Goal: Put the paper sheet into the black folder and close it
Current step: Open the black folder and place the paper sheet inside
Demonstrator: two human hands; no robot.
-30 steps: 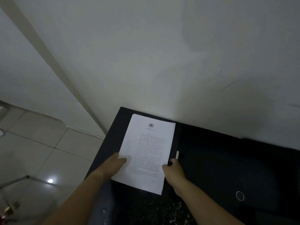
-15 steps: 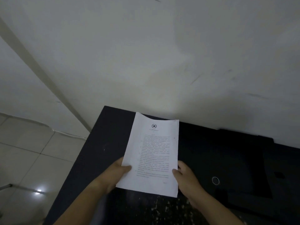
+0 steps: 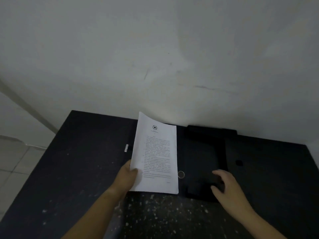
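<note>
A white printed paper sheet (image 3: 157, 156) with an emblem at its top is lifted off the dark table, its far edge curling up. My left hand (image 3: 128, 178) pinches its lower left corner. The black folder (image 3: 207, 152) lies flat on the table just right of the sheet, hard to make out against the dark surface. A small metal ring (image 3: 181, 174) shows at its left edge. My right hand (image 3: 226, 187) is off the paper, fingers spread, resting over the folder's near part and holding nothing.
The dark table (image 3: 77, 169) is speckled with white flecks near me and stands against a pale wall (image 3: 155, 57). Its left edge drops to a tiled floor (image 3: 15, 161). A small white tag (image 3: 126, 148) lies left of the sheet.
My right hand let go of the sheet and moved right onto the folder. My left hand alone carries the sheet, now raised and shifted right. The view panned right.
</note>
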